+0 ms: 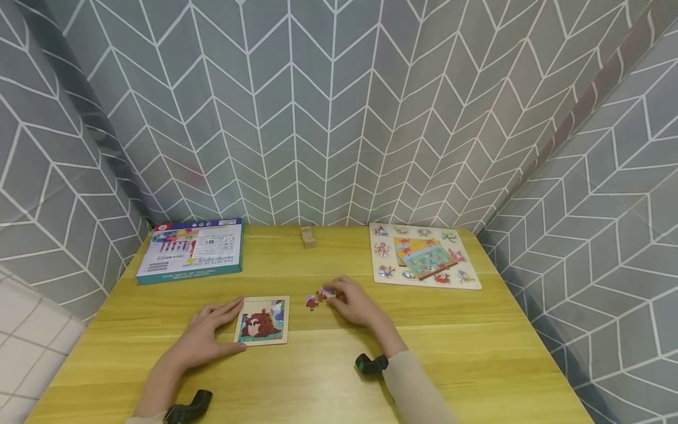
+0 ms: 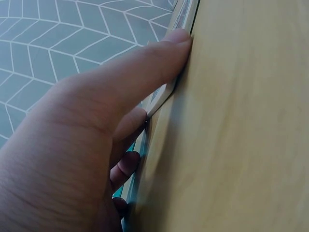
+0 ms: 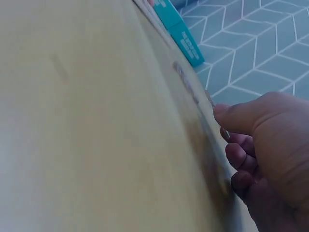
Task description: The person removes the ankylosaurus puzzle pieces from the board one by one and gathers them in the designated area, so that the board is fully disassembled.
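A small square wooden puzzle [image 1: 262, 323] with a brown spiky animal picture lies left of centre on the table. My left hand [image 1: 209, 333] holds it from the left, the thumb on its near edge and fingertips at its upper left corner. The left wrist view shows the thumb [image 2: 154, 60] against the puzzle's pale edge. Right of the puzzle, my right hand [image 1: 352, 303] pinches a small brown and purple puzzle piece [image 1: 324, 293] between thumb and fingers, low over the table. A second loose puzzle piece [image 1: 312, 302] lies just left of those fingertips.
A boxed set [image 1: 190, 253] lies at the back left. At the back middle is a small wooden block [image 1: 308, 237]. A white animal puzzle board [image 1: 384, 268] at the back right carries two overlapping picture boards [image 1: 430, 262]. A patterned curtain [image 1: 328, 118] borders the table behind.
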### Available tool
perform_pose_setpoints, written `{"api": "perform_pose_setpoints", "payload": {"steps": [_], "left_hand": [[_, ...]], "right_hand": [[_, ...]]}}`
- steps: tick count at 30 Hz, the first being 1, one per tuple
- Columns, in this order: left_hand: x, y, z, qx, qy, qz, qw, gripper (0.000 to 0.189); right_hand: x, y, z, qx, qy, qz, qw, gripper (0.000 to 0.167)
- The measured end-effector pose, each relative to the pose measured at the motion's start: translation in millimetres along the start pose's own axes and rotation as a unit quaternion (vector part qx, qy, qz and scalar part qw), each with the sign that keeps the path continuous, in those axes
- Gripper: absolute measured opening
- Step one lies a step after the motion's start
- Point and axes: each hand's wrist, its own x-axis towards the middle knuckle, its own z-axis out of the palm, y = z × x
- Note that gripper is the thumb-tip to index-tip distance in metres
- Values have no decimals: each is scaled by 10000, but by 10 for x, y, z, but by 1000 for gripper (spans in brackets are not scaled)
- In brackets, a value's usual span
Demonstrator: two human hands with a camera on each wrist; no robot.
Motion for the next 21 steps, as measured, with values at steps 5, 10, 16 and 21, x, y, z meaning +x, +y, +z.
{"api": "perform_pose_setpoints", "payload": {"steps": [5,10,16,21], "left_hand": [[3,7,-4,-26,-37,6,10000,103],[5,30,-10,-86,-67,4,9999,103],[3,13,-9,-103,-47,-27,9999,103],[2,-3,-6,-116,-24,6,9999,103]], "right_hand": [[-95,56,-31,36,-61,129,9999,30],[-175,66,-59,-155,-126,79,9998,27],[-197,70,-60,-14,-46,71,10000,26],[-178,105,-20,-73,83,23,9999,24]]}}
